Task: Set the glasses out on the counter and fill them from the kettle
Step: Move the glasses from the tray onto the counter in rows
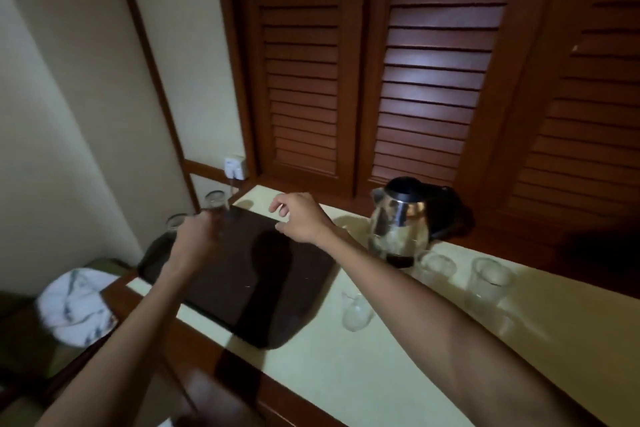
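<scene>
A dark brown tray (221, 281) lies on the pale counter (398, 367). Two clear glasses stand at its far left corner: one (215, 200) further back, another (175, 222) nearer the left edge. My left hand (194, 238) is at these two glasses, blurred, with its fingers curled by the rear one; whether it grips a glass is unclear. My right hand (300, 218) hovers open above the tray's far edge, holding nothing. A steel kettle (401, 218) with a black lid and handle stands on the counter right of the tray. Three empty glasses (356, 310) (434, 269) (490, 282) stand on the counter near it.
Brown louvred doors (433, 73) rise behind the counter. A white wall socket (235, 167) sits at the back left corner. A white patterned round object (78, 305) lies on a lower surface left of the counter. The counter has a wooden front edge (242, 388).
</scene>
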Demonstrator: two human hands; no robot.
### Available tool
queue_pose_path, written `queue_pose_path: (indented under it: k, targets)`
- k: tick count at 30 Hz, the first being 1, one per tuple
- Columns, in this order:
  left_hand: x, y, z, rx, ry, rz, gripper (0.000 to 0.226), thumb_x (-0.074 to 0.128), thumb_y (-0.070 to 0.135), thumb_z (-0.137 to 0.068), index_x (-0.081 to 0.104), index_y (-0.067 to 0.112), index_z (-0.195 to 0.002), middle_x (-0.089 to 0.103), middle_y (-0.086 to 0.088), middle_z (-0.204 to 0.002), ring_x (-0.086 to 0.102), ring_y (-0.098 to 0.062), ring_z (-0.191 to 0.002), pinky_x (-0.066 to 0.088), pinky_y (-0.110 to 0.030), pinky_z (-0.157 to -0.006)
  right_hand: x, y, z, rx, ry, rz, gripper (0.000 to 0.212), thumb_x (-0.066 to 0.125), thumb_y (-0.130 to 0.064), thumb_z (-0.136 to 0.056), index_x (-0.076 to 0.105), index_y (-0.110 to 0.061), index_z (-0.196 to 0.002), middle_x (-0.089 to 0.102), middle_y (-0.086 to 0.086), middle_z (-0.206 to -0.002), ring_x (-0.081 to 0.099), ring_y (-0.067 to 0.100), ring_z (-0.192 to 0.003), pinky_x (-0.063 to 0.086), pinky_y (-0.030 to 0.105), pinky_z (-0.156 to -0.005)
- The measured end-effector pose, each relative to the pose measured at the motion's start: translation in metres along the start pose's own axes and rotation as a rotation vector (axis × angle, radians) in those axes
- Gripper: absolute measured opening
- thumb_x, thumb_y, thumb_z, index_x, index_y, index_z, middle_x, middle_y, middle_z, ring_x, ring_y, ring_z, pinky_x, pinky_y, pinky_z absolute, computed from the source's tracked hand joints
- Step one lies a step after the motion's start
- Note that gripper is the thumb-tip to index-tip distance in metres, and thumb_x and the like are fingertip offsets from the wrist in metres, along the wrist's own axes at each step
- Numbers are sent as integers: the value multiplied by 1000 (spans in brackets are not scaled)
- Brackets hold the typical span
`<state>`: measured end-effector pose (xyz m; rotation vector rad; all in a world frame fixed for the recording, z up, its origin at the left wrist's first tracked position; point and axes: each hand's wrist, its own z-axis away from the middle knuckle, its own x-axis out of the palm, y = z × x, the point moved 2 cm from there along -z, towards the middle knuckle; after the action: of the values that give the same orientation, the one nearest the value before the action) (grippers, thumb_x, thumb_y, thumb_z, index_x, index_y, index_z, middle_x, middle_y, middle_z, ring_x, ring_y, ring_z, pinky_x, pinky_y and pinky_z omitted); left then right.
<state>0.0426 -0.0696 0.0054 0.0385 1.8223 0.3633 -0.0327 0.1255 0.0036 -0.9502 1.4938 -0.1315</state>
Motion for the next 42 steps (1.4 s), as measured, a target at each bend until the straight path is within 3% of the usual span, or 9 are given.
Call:
queue_pose_path:
  k: [3,7,11,17,20,25,30,34,42]
  targets:
    - [-1,-40,-26,-62,-65,-73,34,67,43,-92,75,17,-112,76,-24,-101,72,-45,-97,56,-46,-79,45,-29,-50,-9,-82,20,37,79,-8,-81,72,-16,-116,70,10,-113,67,23,-100,52,28,-85]
    - [-2,-81,-66,-119,-131,-77,46,78,35,-83,71,1,-113,70,-26,-110,68,-45,-104,54,-45,-85,89,-52,-107,-30,-134,80,51,77,-7,-84,62,-15,-132,60,12,-130,61,28,-118,51,33,-96]
    - [13,-112,-105,-93,-217,-162,45,70,28,-88,63,4,-125,63,-20,-121,63,-38,-110,53,-42,-94,120,-60,-160,-48,-146,184,65,73,-2,-85,52,-23,-143,42,11,-144,53,31,-125,50,42,-101]
    - [36,-131,-144,-84,-472,-214,55,86,43,-75,70,14,-119,75,-7,-111,72,-24,-102,58,-33,-85,149,-53,-209,30,-311,202,83,78,-1,-84,40,-25,-155,24,15,-160,40,33,-143,42,37,-111]
    - [45,-137,-151,-71,-518,-225,51,86,43,-76,71,13,-114,72,-4,-99,70,-20,-91,59,-31,-83,162,-52,-219,54,-340,181,77,83,-9,-82,48,-20,-150,38,16,-153,45,35,-139,43,40,-112]
    - [45,-140,-153,-58,-499,-177,50,90,38,-71,73,11,-110,64,-2,-83,61,-19,-75,50,-29,-66,159,-54,-221,65,-303,164,55,88,-12,-76,65,-17,-125,63,12,-133,59,32,-122,53,40,-96]
    - [32,-144,-148,-53,-436,-88,49,92,32,-68,67,17,-107,64,-3,-97,63,-20,-86,51,-30,-66,134,-51,-207,45,-270,176,53,91,-14,-71,70,-20,-120,65,8,-132,59,28,-123,48,34,-88]
    - [28,-130,-135,80,-323,-158,25,74,21,-90,65,10,-111,68,-8,-104,67,-22,-90,57,-32,-73,119,-52,-179,3,-227,238,59,92,-12,-69,71,-22,-123,68,7,-131,64,27,-120,55,37,-94]
    - [18,-104,-121,108,-341,-118,46,84,17,-79,65,9,-120,68,-10,-113,67,-25,-101,59,-32,-80,101,-53,-142,7,-87,283,62,90,-12,-70,72,-24,-128,69,7,-129,64,28,-120,54,34,-97]
